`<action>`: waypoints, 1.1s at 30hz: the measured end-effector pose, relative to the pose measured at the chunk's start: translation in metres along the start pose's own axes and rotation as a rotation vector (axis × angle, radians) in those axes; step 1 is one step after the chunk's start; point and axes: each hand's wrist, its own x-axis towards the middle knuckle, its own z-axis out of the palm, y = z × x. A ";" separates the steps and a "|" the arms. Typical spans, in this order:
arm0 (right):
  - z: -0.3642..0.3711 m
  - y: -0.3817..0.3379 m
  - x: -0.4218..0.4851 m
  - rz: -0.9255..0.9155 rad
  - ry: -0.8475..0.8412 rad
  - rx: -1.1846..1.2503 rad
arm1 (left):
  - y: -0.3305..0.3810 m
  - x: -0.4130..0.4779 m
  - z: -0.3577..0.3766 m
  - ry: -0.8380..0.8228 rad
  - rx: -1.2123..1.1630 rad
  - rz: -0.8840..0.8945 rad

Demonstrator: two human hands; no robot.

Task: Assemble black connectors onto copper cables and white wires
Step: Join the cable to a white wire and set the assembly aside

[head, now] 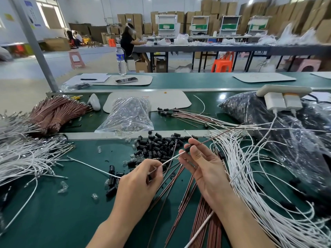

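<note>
My left hand (138, 183) pinches a white wire (172, 158) whose end points into a black connector (187, 149). My right hand (202, 165) holds that connector between thumb and fingertips; a copper cable (220, 136) runs out of it up and to the right. A heap of loose black connectors (157, 147) lies on the green mat just beyond my hands. Loose copper cables (180, 197) lie under my hands toward the front edge. White wires pile up at the left (23, 154) and the right (250, 176).
Bundled copper cables (57, 111) sit at the back left. A clear bag of small parts (129, 115) lies beyond the metal rail, finished assemblies (179, 113) beside it. Dark plastic bags (286, 133) and white chargers (283, 101) fill the right. A water bottle (120, 59) and a phone (126, 80) sit further back.
</note>
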 end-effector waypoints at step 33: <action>0.004 0.017 -0.008 0.123 -0.194 -0.353 | -0.005 -0.001 0.003 -0.087 -0.096 -0.066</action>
